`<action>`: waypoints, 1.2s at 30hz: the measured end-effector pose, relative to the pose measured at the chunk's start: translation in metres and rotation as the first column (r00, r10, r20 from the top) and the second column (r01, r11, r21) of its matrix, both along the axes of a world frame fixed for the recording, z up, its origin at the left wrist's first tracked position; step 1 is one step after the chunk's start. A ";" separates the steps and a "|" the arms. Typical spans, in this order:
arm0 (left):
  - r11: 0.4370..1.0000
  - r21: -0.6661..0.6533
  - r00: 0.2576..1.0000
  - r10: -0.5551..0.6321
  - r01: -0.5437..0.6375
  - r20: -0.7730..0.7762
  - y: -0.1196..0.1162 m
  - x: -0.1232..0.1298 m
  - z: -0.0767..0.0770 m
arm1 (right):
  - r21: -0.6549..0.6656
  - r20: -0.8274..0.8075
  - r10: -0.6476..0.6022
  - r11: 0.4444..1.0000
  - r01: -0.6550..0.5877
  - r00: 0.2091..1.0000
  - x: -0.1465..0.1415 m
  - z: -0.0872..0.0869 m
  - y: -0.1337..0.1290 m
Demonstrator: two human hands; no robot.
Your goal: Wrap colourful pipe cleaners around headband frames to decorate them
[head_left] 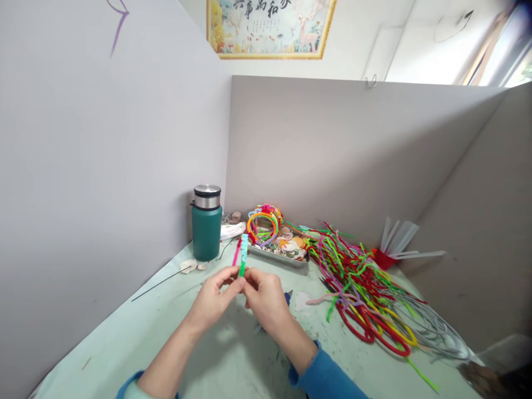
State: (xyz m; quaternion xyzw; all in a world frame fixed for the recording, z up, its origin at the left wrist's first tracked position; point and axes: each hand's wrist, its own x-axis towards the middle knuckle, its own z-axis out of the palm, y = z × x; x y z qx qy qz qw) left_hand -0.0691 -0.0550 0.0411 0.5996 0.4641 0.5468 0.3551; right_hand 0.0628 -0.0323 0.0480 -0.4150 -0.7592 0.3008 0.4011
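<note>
My left hand (217,293) and my right hand (266,296) meet above the front middle of the table, fingertips close together. Both pinch the lower end of an upright fuzzy pipe cleaner piece (244,255), green below and light blue above. A pink stretch (236,252) rises just left of it; whether it is part of the same piece I cannot tell. Fingers hide the lower end. Partly behind my right hand lies a dark blue tool (287,298), its kind unclear. Beyond the hands, several coloured pipe cleaner rings (262,227) rest on a metal tray (286,260) of flat round pieces.
A green bottle (206,233) stands at the left. To the right lie a heap of pipe cleaners (353,260), red-handled scissors (369,327) and grey wire (436,327). White sticks stand in a red cup (384,259). Grey partitions (332,149) enclose the table.
</note>
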 end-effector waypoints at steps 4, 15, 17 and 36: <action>0.998 -0.061 0.995 0.001 0.005 0.096 0.003 0.001 -0.003 | 0.086 0.120 0.044 0.995 -0.055 0.992 -0.002 -0.004 -0.004; 0.988 0.041 0.975 0.141 -0.150 0.172 -0.002 -0.013 -0.001 | 0.192 -0.008 -0.298 0.936 0.294 0.955 0.034 0.013 0.033; 0.990 0.043 0.980 0.128 -0.136 0.154 -0.003 -0.014 0.000 | 0.181 0.035 -0.192 0.966 0.183 0.981 0.036 0.013 0.034; 0.985 -0.008 0.957 0.167 -0.170 0.239 0.003 -0.015 -0.001 | -0.240 -0.055 0.037 0.970 -0.049 0.998 0.035 0.001 0.039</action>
